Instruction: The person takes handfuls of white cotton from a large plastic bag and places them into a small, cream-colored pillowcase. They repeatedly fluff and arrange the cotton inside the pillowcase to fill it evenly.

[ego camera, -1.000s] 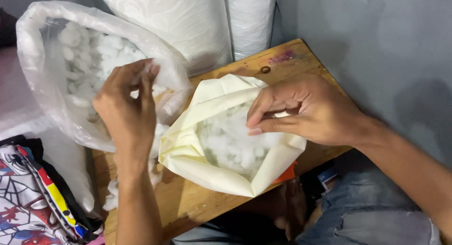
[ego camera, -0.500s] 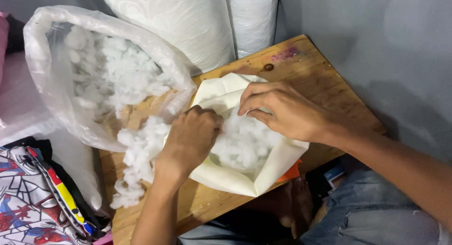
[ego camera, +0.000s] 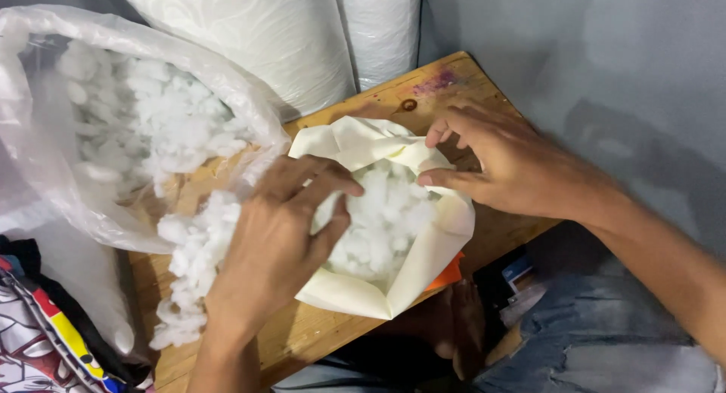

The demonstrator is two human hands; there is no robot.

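A cream fabric cover (ego camera: 431, 249) lies open on a small wooden table (ego camera: 318, 336), filled with white fluffy stuffing (ego camera: 386, 211). My left hand (ego camera: 283, 227) presses down on the stuffing at the cover's left side, fingers spread into the opening. My right hand (ego camera: 507, 162) grips the cover's upper right edge between thumb and fingers, holding the opening wide. A trail of loose stuffing (ego camera: 189, 264) lies on the table left of my left hand.
A large clear plastic bag (ego camera: 98, 128) of white stuffing leans open at the left. White wrapped rolls (ego camera: 287, 38) stand behind the table. Colourful printed fabric (ego camera: 38, 340) lies at lower left. A grey wall (ego camera: 605, 60) is at right. Something orange (ego camera: 448, 274) peeks from under the cover.
My left hand went from the plastic bag to the cover, bringing stuffing across and pushing it in. Loose stuffing now trails over the table. My right hand shifted slightly on the cover's edge.
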